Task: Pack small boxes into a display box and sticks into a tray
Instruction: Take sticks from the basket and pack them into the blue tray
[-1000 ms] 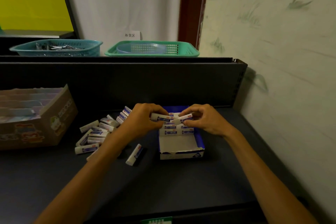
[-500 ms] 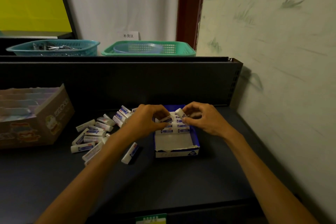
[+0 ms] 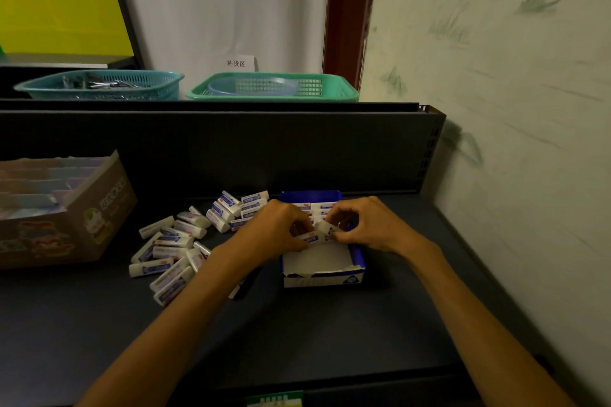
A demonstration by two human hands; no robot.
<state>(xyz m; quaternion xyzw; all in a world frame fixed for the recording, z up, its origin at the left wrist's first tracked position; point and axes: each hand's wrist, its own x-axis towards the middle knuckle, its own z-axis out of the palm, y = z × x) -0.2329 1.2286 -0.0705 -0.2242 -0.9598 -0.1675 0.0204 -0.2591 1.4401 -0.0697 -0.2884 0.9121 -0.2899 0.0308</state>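
The blue display box [image 3: 322, 269] sits on the dark surface [image 3: 297, 334] near the right-hand wall, its torn white front edge facing the person. The far part of the box holds rows of small white boxes with blue labels [image 3: 325, 207], packed side by side, while the near part shows bare white floor. Over the middle of the box, the left hand [image 3: 276, 230] curls its fingers and thumb round one small box [image 3: 309, 237], and the right hand [image 3: 365, 225] pinches another small box [image 3: 323, 227] between thumb and fingertips; the two pieces touch end to end just above the packed rows. To the left of the display box lies a loose heap of the same small boxes [image 3: 175, 246], scattered at many angles on the surface, with a second cluster [image 3: 236, 208] just behind the left hand. Farther left stands a brown cardboard carton [image 3: 99, 218] with cartoon prints on its side, holding pastel-coloured flat packs stood in rows. Behind the surface rises a dark panel, and on the ledge above it rest a teal mesh basket [image 3: 158, 89] containing metal items too small to identify and a green mesh basket [image 3: 334, 91] holding a blue bowl-shaped item [image 3: 253, 86]. A small white label with printed characters [image 3: 238, 63] stands against the curtain behind the baskets.
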